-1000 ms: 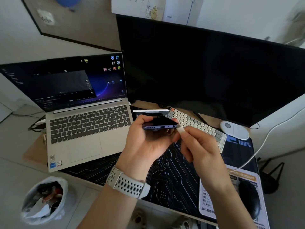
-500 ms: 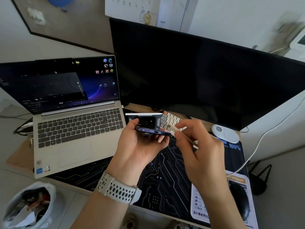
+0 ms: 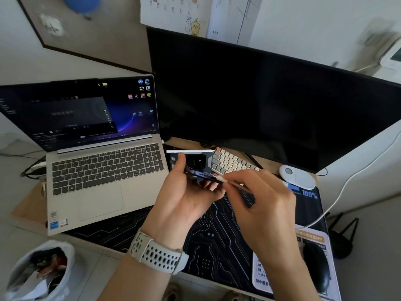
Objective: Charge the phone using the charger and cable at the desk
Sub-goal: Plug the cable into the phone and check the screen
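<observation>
A: Where's the slim dark-blue glass-and-metal phone right now?

B: Up off the desk, edge-on, cradled in the left hand, whose fingers curl round it from beneath with the thumb over the top. Its bottom edge, with a port slot and small grille holes, faces the right hand.

A: And the white charging cable?

B: The right hand pinches its thin pale plug between thumb and fingertips. The tip is touching or just beside the phone's lower right corner, not in the port as far as I can tell.

A: So how should the plug go in?

B: I'd judge it sits off to one side of the slot. Slide it toward the middle of the edge, line the flat plug up with the slot, keep the phone steady, then push straight without wiggling. The metal edge looks slick, so a firm pinch helps.

A: What lies underneath?

B: A black fabric desk mat with a pale circuit-line print, a beige-and-grey mechanical keyboard behind, and a matte silver open laptop to the left. The cable trails off right over the mat.
</observation>
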A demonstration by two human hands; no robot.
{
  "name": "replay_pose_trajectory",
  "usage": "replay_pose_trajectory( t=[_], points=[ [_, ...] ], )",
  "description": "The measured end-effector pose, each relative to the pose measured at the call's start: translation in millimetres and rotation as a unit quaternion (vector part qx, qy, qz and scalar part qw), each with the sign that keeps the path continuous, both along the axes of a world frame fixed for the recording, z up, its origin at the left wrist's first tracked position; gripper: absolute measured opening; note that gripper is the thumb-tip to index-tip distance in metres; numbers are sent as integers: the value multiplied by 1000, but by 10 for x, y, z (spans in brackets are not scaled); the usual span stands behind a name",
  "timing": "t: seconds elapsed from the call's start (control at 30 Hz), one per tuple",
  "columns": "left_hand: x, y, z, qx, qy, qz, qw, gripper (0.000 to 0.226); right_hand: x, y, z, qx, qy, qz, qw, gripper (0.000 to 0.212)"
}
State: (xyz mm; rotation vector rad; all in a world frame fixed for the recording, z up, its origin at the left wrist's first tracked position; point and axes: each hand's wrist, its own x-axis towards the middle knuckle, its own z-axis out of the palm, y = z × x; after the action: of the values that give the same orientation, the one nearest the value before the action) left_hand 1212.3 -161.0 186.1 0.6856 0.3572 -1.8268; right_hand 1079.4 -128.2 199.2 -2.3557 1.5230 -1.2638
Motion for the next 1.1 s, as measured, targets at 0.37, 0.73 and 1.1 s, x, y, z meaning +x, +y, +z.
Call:
replay_pose_trajectory(
  t=[0.37,0.73,1.1],
  points=[
    [1,-31,-37,3,-5,-5,1000,54,53,-9,-44,30,-15,2,999,5],
    [-39,-82,-54,17,-22,8,1000,63,14,5,-3,40,-25,2,999,5],
    [-79,-87,-50,10,-47,11,999,64,2,0,18,50,-12,0,999,5]
  ],
)
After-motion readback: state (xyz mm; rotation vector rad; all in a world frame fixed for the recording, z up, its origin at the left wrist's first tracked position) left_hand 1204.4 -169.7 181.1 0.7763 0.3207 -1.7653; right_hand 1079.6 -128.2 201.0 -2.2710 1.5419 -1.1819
